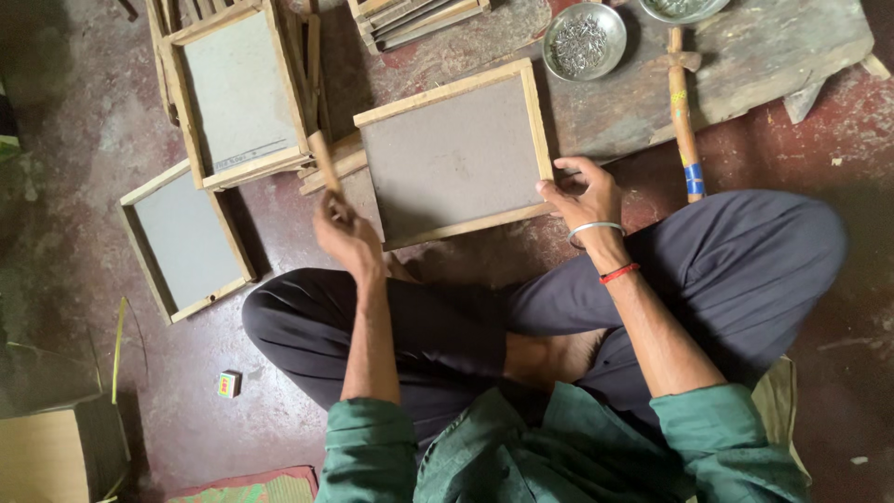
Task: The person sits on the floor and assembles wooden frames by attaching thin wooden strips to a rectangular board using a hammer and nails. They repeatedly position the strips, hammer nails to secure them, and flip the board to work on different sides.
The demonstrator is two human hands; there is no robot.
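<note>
A wood-framed grey slate [453, 156] lies on the floor in front of my crossed legs. My right hand [577, 197] grips its lower right corner, thumb on the frame. My left hand [345, 233] is closed around a thin wooden strip [323, 160] that points up and away along the slate's left edge. I wear a metal bangle and a red thread on the right wrist.
Two more framed slates [240, 88] [186, 240] lie at left, with a stack of frames [410, 17] at the top. A metal bowl of nails [584, 40] and a hammer [684, 112] rest on a wooden plank [745, 65]. A small matchbox [229, 383] and a cardboard box [56, 456] sit lower left.
</note>
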